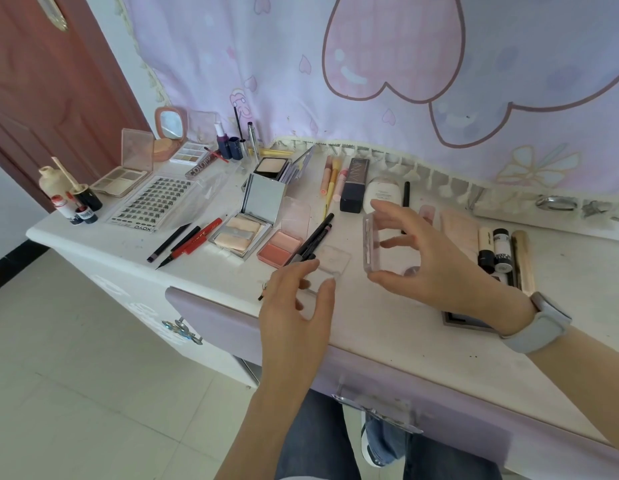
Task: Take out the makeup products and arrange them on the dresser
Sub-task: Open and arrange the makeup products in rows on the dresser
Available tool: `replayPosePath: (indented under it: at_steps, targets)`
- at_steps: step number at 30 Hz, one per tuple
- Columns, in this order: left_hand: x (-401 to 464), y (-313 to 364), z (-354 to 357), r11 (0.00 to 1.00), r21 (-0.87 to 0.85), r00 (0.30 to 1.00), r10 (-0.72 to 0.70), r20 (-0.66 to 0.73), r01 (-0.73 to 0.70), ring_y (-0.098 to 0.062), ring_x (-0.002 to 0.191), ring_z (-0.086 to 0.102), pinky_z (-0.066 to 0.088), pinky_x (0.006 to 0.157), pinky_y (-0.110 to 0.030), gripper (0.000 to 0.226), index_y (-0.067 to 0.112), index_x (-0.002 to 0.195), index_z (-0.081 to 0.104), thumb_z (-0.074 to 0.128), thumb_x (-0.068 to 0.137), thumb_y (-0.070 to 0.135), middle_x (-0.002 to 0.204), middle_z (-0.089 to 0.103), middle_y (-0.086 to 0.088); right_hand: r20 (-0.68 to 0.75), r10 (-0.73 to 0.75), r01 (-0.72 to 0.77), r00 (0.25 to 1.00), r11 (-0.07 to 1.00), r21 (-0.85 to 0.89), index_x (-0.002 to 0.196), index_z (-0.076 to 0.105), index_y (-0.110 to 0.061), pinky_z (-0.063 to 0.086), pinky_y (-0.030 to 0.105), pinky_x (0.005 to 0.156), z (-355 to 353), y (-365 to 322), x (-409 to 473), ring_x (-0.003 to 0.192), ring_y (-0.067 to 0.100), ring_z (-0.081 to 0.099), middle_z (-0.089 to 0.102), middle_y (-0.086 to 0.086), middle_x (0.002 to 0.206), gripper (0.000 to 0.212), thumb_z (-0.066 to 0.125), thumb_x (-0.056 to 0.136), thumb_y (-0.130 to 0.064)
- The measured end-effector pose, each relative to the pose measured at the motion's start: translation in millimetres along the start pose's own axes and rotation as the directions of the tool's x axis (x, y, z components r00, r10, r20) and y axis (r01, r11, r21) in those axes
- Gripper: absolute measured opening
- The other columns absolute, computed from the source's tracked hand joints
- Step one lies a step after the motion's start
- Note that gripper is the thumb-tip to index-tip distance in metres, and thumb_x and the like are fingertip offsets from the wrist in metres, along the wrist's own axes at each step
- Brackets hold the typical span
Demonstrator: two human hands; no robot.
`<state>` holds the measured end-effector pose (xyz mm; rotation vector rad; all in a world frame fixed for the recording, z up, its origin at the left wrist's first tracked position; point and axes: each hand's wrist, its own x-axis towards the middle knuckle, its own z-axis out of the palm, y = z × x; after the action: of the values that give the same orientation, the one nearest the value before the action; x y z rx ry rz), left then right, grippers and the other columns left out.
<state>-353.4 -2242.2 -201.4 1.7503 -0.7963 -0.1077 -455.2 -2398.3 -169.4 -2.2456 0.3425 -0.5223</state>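
Landmark: the pink blush palette [283, 244], lying open near the front edge of the white dresser [128, 233].
Right hand: the right hand [422, 258] is up off the dresser to the right of the blush palette, thumb below and fingers spread above, pinching a clear plastic case [372, 242] tilted on edge.
Left hand: the left hand [294, 299] hovers just in front of the blush palette, thumb and fingers curved and parted around the near edge of a clear flat lid [327, 268]; whether they actually touch it, cannot tell.
Clear flat lid: flat on the dresser, just to the right of the blush palette.
Black pencils: 2 dark pencils [315, 237] lie slanted against the blush palette's right side.
Powder compact: a silver mirrored compact [245, 223] stands open just left of the blush palette.
Lash tray: a tray of false lashes [152, 202] sits well to the left of the blush palette.
Wrist: a grey watch band [540, 323] on the right wrist.
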Motion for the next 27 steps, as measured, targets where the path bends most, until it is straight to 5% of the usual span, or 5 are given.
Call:
replayPosePath:
  at_steps: [4, 9, 16, 22, 27]
  targets:
    - [11, 16, -5, 0.902, -0.315, 0.939, -0.213, 0.269, 0.295, -0.004, 0.088, 0.064, 0.051, 0.07, -0.016, 0.035, 0.023, 0.11, 0.063, 0.055, 0.082, 0.042, 0.098, 0.069, 0.011, 0.043, -0.085, 0.084, 0.995, 0.996, 0.042, 0.137, 0.013, -0.047, 0.035, 0.011, 0.1, 5, -13, -7, 0.128, -0.005, 0.036, 0.039, -0.029, 0.133, 0.085, 0.07, 0.076, -0.029]
    - [15, 15, -8, 0.759, -0.476, 0.847, -0.184, 0.498, 0.444, -0.02, 0.097, 0.066, 0.053, 0.077, -0.025, 0.064, 0.013, 0.122, 0.058, 0.061, 0.071, 0.052, 0.109, 0.069, -0.007, 0.088, -0.144, 0.141, 0.986, 0.989, 0.033, 0.139, 0.012, -0.044, 0.029, 0.001, 0.096, 8, -26, -16, 0.125, -0.012, 0.036, 0.034, -0.038, 0.134, 0.084, 0.069, 0.077, -0.036]
    - [9, 10, -6, 0.721, -0.521, 0.847, -0.172, 0.504, 0.456, -0.02, 0.101, 0.065, 0.054, 0.076, -0.026, 0.045, 0.023, 0.114, 0.063, 0.064, 0.073, 0.041, 0.103, 0.07, -0.001, 0.132, -0.12, 0.134, 0.984, 0.986, -0.104, 0.138, 0.008, -0.048, 0.017, 0.001, 0.102, 9, -28, -20, 0.13, -0.014, 0.024, 0.032, -0.034, 0.139, 0.08, 0.065, 0.082, -0.039]
    - [8, 7, 1, 0.641, -0.598, 0.859, -0.208, 0.468, 0.482, -0.021, 0.098, 0.065, 0.054, 0.076, -0.029, 0.049, 0.015, 0.117, 0.057, 0.072, 0.07, 0.02, 0.107, 0.065, -0.008, 0.034, -0.115, 0.119, 0.993, 0.983, -0.137, 0.117, 0.062, -0.019, 0.039, 0.018, 0.098, 11, -28, -21, 0.112, -0.003, 0.049, 0.058, -0.013, 0.116, 0.032, 0.059, 0.086, -0.03]
    - [2, 3, 5, 0.67, -0.577, 0.877, -0.269, 0.398, 0.467, -0.031, 0.109, 0.06, 0.052, 0.09, -0.045, 0.067, 0.012, 0.121, 0.05, 0.078, 0.06, 0.018, 0.12, 0.057, -0.013, 0.045, -0.102, 0.11, 0.994, 0.968, -0.228, 0.108, 0.067, -0.015, 0.047, 0.021, 0.086, 13, -28, -23, 0.096, 0.0, 0.056, 0.065, -0.007, 0.105, 0.023, 0.062, 0.086, -0.016]
